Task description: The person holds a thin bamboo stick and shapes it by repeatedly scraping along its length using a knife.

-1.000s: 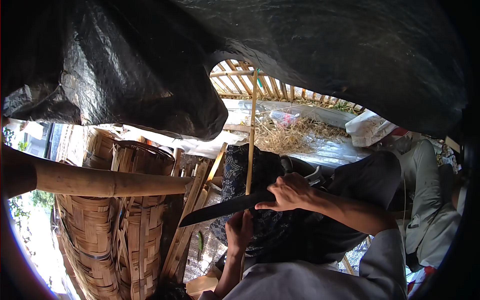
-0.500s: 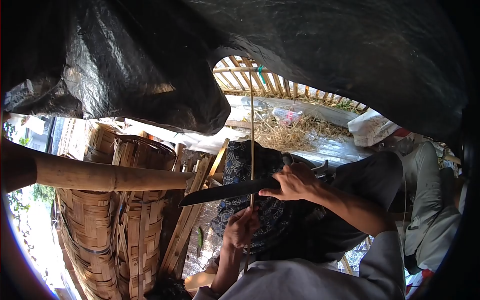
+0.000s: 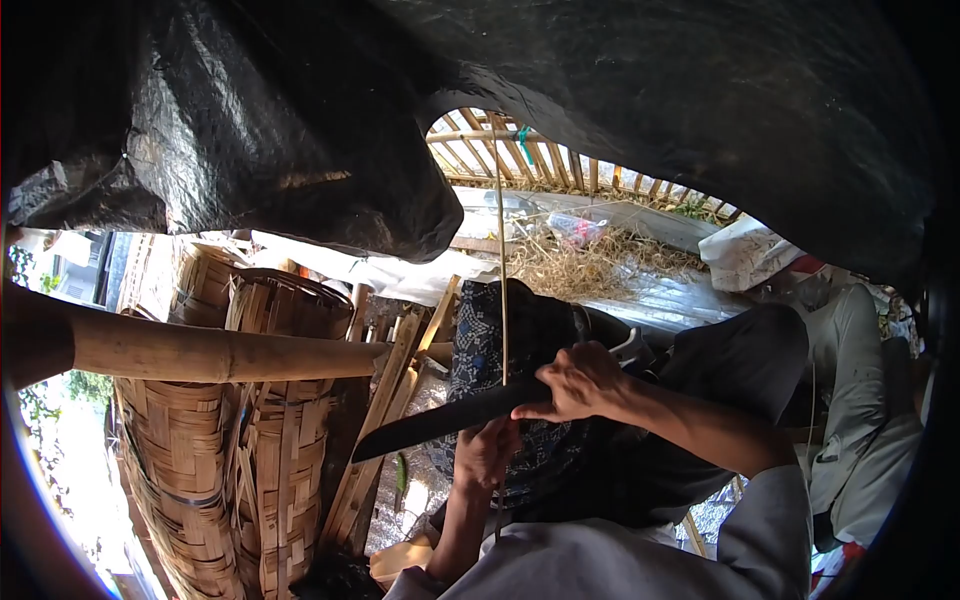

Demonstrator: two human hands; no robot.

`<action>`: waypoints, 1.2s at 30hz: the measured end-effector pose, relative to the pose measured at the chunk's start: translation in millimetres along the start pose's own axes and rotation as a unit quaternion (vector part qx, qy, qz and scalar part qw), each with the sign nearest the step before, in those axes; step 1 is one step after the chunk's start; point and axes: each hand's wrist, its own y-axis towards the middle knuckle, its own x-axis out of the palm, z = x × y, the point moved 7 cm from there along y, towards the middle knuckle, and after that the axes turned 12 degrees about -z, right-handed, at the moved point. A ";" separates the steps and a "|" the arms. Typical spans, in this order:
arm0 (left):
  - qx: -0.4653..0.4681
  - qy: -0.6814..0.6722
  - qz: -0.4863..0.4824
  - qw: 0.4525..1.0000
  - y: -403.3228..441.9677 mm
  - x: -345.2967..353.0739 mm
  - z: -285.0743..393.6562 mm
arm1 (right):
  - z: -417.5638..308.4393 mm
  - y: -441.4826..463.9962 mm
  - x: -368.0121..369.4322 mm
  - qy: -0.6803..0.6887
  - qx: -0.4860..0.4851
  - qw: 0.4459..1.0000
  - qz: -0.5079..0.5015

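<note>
My right hand (image 3: 580, 382) is wrapped round the handle of a large dark-bladed knife (image 3: 420, 428), whose blade points left and slightly downward. A long, thin bamboo strip (image 3: 503, 290) runs upright across my lap and meets the blade just left of this hand. Close below the blade, my left hand (image 3: 486, 452) is closed round the strip, with its knuckles right beside the blade. The strip's lower end passes down toward my grey shirt. Blue-and-black patterned cloth (image 3: 476, 335) covers my leg behind the strip.
Tall woven bamboo baskets (image 3: 175, 450) stand at left, crossed by a thick bamboo pole (image 3: 220, 352). Black plastic sheeting (image 3: 700, 110) hangs overhead. Dry straw (image 3: 565, 262) lies ahead before a slatted bamboo fence (image 3: 560, 165). Another person's pale clothing (image 3: 850, 390) shows at right.
My right hand and the knife have moved down along the strip toward my left hand. The blade tilts more downward at its tip, and the strip's top leans slightly left.
</note>
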 end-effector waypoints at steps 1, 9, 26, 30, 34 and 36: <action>0.000 0.017 -0.003 1.000 -0.6 -2.3 -1.5 | 3.9 3.3 4.8 0.004 -0.001 1.000 -0.002; 0.005 0.026 0.012 1.000 -1.0 -0.6 2.1 | 40.4 23.2 -3.2 -0.023 0.088 0.995 0.039; -0.036 -0.021 -0.017 0.999 -7.7 -4.4 -11.8 | 14.1 0.2 -2.0 -0.002 0.067 0.996 -0.060; -0.047 -0.018 -0.014 0.999 -15.6 -9.6 -17.2 | 70.5 17.0 -1.4 0.055 0.216 0.975 -0.026; -0.039 0.005 -0.011 0.999 -10.5 -13.5 -13.2 | 81.8 21.0 -16.5 0.086 0.171 0.982 0.004; -0.041 -0.004 -0.032 0.999 -6.7 -8.9 -12.8 | 44.0 8.4 23.5 0.025 0.060 0.997 0.048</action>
